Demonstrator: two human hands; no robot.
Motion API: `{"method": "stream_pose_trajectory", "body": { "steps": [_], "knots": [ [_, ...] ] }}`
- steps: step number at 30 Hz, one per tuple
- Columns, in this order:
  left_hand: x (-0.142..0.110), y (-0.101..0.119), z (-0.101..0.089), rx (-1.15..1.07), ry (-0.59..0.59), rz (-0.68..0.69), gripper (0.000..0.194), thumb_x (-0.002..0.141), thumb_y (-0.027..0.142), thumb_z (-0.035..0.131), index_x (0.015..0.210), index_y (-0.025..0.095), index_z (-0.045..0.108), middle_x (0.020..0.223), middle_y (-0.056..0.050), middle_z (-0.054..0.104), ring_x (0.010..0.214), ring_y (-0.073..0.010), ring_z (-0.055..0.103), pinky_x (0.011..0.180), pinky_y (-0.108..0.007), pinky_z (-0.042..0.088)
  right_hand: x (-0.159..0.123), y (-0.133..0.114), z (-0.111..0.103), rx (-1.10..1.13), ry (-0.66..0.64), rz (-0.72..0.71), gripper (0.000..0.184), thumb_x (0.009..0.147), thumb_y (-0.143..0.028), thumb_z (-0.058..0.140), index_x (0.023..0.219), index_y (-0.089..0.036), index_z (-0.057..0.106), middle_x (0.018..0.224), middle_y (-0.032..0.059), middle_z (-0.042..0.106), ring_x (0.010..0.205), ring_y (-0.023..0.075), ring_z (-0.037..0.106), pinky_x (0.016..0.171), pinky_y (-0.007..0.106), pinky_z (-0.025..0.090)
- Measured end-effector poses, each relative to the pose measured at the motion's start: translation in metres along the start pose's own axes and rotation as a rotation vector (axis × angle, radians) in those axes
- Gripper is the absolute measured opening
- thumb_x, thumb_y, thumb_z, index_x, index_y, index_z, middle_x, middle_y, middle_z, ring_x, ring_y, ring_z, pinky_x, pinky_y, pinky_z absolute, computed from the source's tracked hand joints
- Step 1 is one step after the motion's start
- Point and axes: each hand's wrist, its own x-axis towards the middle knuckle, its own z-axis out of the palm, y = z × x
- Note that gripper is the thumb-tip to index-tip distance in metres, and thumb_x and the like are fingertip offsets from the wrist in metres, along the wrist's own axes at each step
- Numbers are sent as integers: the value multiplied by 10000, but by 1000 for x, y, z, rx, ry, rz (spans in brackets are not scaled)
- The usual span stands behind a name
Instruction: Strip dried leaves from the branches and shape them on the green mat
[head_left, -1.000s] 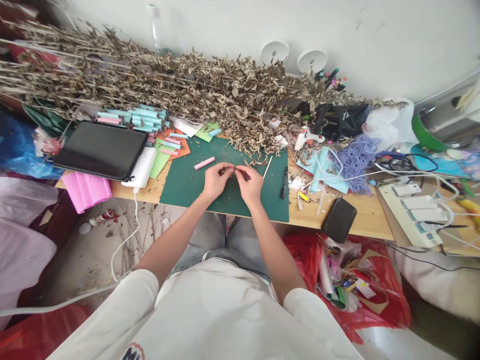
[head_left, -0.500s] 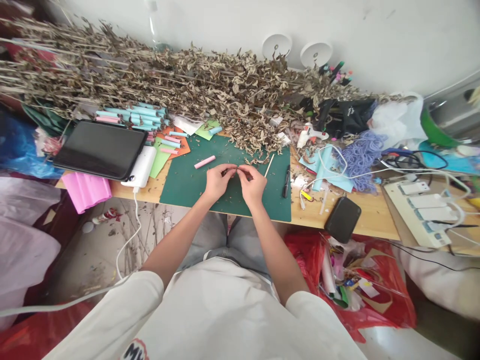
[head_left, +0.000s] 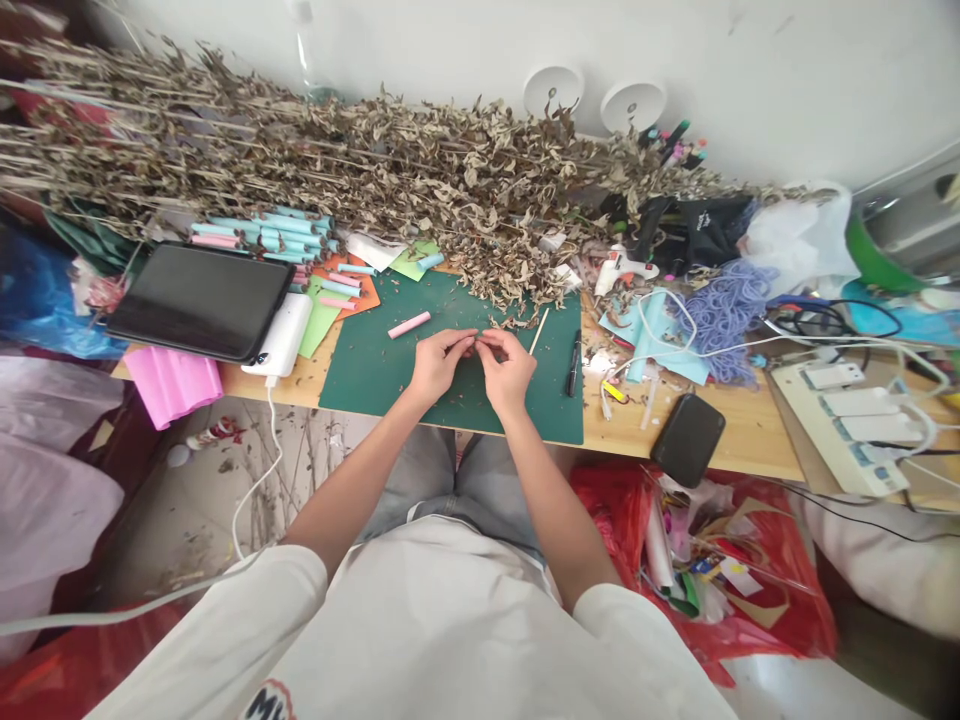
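Worktop (head_left: 616, 432), wooden. Dried stalks (head_left: 450, 172), leafy: heaped along the back edge. Green mat (head_left: 375, 368): laid at the front edge. Left hand (head_left: 433, 363) and right hand (head_left: 507, 374): held over the mat, each drawn to a pinch, tips nearly meeting; whatever is held cannot be made out. Light, even pressure is advised. Pink roll (head_left: 409, 325): laid between the mat's left edge and the left hand.

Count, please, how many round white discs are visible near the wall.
2. One white disc is by the wall, above the dried plants in the view; the other disc is just right of it. More may be hidden behind the plants.
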Motion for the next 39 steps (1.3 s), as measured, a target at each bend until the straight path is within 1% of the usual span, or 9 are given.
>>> {"method": "stream_pose_trajectory", "body": {
  "steps": [5,9,12,20,24,28,33,36,39],
  "knots": [
    [-1,4,-2,-6,-3,38,266,880,389,631,1007,208,779,999,-80,716,762,-162,636,766,-305,530,0,-1,0,-22,-44,23,183,837,-323,630,973,-213,685,914,44,755,842,188,723,832,346,594],
    [0,7,-3,25,31,60,210,865,349,654,958,222,792,987,-74,711,890,-187,647,857,-321,510,-1,-3,0,11,-92,17,197,851,-338,617,977,-211,699,957,48,755,856,182,722,841,339,597],
    [0,7,-4,29,46,75,192,866,315,647,958,231,794,991,-69,704,932,-188,643,878,-321,496,-1,-4,-1,40,-114,13,220,845,-372,638,975,-209,709,960,48,754,852,183,718,840,339,599],
    [-2,9,-4,42,-20,69,247,853,322,660,1050,223,773,1047,-75,691,960,-191,636,830,-297,500,-1,-1,-3,-16,-62,35,214,871,-377,598,935,-216,724,923,38,752,819,185,706,807,338,591],
    [-2,8,-3,59,29,69,213,858,324,655,995,229,788,1001,-69,706,902,-181,642,780,-287,499,-1,-1,-2,-18,-51,36,224,872,-398,598,932,-220,718,929,44,748,825,190,705,808,342,592],
    [-3,7,-2,50,80,65,188,844,309,660,929,209,795,946,-72,723,829,-175,648,723,-282,497,-2,0,-1,6,-46,23,193,861,-367,609,924,-212,706,899,41,741,799,179,701,798,326,589],
    [-4,6,-2,70,88,-7,176,818,299,665,897,197,785,898,-58,741,764,-168,642,725,-288,504,-2,2,1,-2,-65,27,148,851,-326,601,892,-206,679,852,31,722,748,166,687,761,308,583],
    [-4,8,0,129,91,-23,156,796,277,675,871,187,778,854,-50,740,722,-161,628,701,-283,497,-2,2,2,-51,-48,21,96,829,-286,605,849,-206,655,792,16,697,695,160,671,730,302,577],
    [-4,10,1,139,94,-35,146,788,259,676,859,174,772,833,-49,739,713,-159,627,702,-281,498,-3,0,3,-112,-26,-1,91,829,-278,590,844,-209,647,792,18,692,691,161,666,728,303,575]
  ]
}}
